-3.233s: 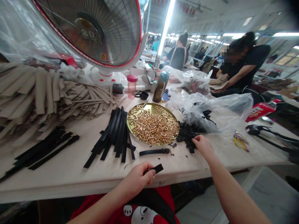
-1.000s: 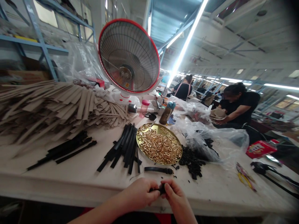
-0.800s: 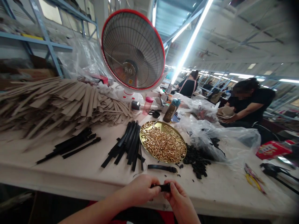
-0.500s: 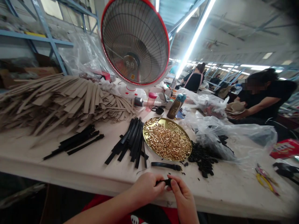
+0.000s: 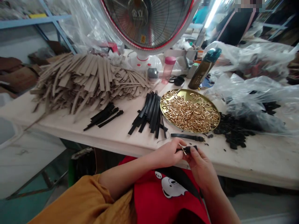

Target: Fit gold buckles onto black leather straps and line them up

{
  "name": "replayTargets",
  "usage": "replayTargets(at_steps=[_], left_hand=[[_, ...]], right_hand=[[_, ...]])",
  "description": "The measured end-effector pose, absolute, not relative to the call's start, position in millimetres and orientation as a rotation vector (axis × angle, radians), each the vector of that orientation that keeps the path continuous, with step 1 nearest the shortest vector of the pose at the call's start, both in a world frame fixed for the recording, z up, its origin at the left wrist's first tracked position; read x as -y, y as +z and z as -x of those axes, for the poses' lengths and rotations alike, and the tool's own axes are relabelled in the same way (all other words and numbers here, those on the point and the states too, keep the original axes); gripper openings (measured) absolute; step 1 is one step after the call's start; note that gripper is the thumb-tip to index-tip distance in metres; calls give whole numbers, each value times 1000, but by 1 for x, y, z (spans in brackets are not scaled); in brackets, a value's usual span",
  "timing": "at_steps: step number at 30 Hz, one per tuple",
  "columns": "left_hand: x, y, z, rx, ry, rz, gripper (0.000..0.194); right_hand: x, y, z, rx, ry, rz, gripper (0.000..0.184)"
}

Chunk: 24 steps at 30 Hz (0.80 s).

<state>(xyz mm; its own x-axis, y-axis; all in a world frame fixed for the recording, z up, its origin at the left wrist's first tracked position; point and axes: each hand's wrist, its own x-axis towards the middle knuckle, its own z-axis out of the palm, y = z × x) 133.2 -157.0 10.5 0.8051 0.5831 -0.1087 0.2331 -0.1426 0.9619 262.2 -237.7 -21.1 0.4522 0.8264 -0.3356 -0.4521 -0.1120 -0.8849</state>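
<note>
My left hand (image 5: 170, 153) and my right hand (image 5: 201, 163) meet at the table's front edge, both closed on a short black strap (image 5: 188, 149). A gold buckle (image 5: 183, 149) shows on the strap, beside my left fingertips. My right thumb presses on the strap's other end. Just beyond my hands lies another black strap (image 5: 187, 137) with a bit of gold at its right end. Behind it stands a round gold tray (image 5: 195, 92) heaped with small gold buckles (image 5: 190, 112). My fingers partly hide the held strap.
Black strips (image 5: 149, 113) lie left of the tray, with a smaller bundle (image 5: 102, 115) farther left. Beige strips (image 5: 86, 77) pile up behind. Small black pieces (image 5: 233, 130) and plastic bags (image 5: 254, 96) are on the right. A fan (image 5: 149, 23), pink cup (image 5: 168, 70) and bottle (image 5: 203, 70) stand behind.
The view has tilted down and swung left, so the table appears higher and farther right. A gold buckle now shows at the strap between my hands; both hands keep hold of it.
</note>
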Motion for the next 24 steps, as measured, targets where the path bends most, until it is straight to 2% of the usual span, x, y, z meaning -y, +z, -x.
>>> replayTargets(at_steps=[4,8,12,18,24], left_hand=[[158,7,-132,-679,317,-1665,23],[157,6,-126,-683,228,-1513,24],[160,8,-119,-733,204,-1551,27],[165,18,-114,-776,198,-1898,19],[161,16,-115,-655,145,-1935,19]], right_hand=[[248,-21,-259,541,1096,1465,29],[258,-18,-258,491,1089,1335,39],[260,-15,-255,429,1254,1229,20],[264,-18,-255,427,1602,1171,18],[268,-27,-259,532,1661,1246,20]])
